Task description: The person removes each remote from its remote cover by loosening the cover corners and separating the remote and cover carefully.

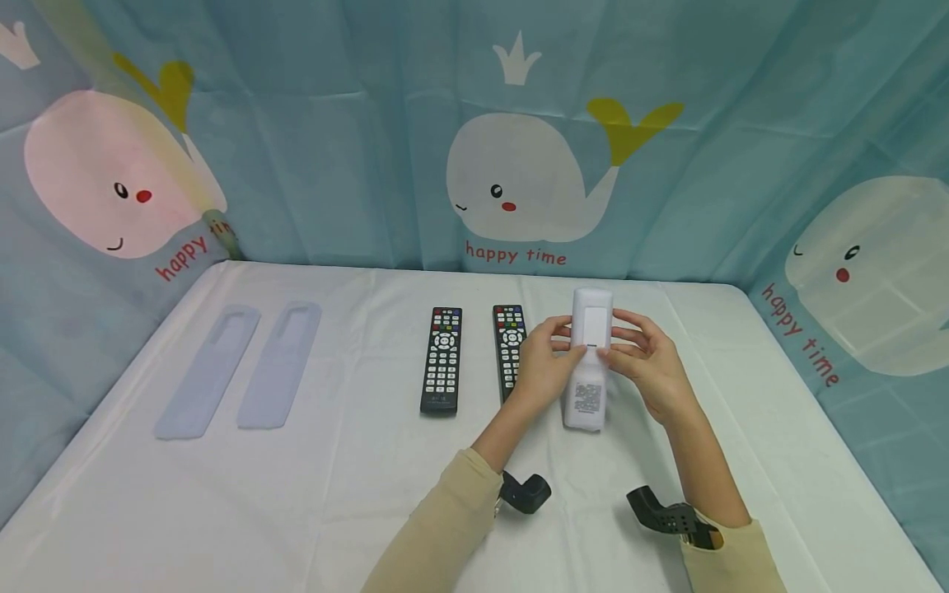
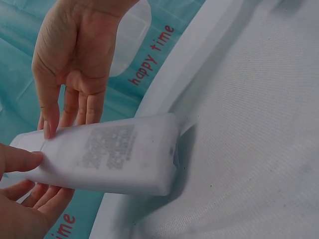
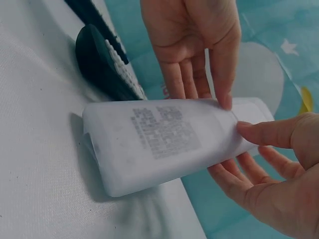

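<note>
A white remote control (image 1: 588,375) in a thin translucent sleeve is tilted with its back up; its battery cover and a printed label (image 3: 164,130) show. My left hand (image 1: 539,366) grips its left edge, thumb on the back and fingers curled beneath. From the other side my right hand (image 1: 656,366) holds it the same way, with both thumbs close together near the battery cover's lower edge. The sleeve's lower end (image 2: 162,154) is close over the tablecloth. Just left of my left hand lies a black remote (image 1: 509,338), partly covered by that hand.
Another black remote (image 1: 441,362) lies buttons up farther left. Two flat translucent sleeves (image 1: 211,371) (image 1: 282,366) lie side by side at the table's left. A whale-print curtain (image 1: 334,181) stands behind and along both sides of the white table (image 1: 385,494).
</note>
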Demonstrator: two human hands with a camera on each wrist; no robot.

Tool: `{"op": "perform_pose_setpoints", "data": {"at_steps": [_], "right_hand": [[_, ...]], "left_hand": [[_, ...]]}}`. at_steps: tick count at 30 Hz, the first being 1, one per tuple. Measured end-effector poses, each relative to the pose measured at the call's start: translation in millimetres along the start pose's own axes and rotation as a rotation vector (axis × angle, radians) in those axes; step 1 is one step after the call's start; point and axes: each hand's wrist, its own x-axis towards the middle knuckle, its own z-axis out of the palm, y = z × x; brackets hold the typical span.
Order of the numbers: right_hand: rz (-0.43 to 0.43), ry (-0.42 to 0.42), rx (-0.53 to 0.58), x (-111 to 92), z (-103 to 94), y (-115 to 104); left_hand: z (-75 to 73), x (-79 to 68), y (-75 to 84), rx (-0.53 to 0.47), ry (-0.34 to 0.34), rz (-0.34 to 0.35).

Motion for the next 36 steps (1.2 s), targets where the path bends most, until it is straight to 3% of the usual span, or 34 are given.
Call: {"op": "perform_pose_setpoints", "data": {"at_steps": [12,23,36], "right_hand": [[0.005,0.043,-0.005,-2.2,3.7,-6.8],[-0.014,0.082,0.086,-5.3,7.5,-14.5],[-0.093,0.127,0.114,-12.7,10.0,-23.1]], "left_hand": [[0.0,-3.8,7.4,-0.002,0.037,0.066],[1.6,-3.5,12.9,-0.045,0.073,0.061],[0.8,-8.6,25.0,-0.090,0.094,0.139]]}}
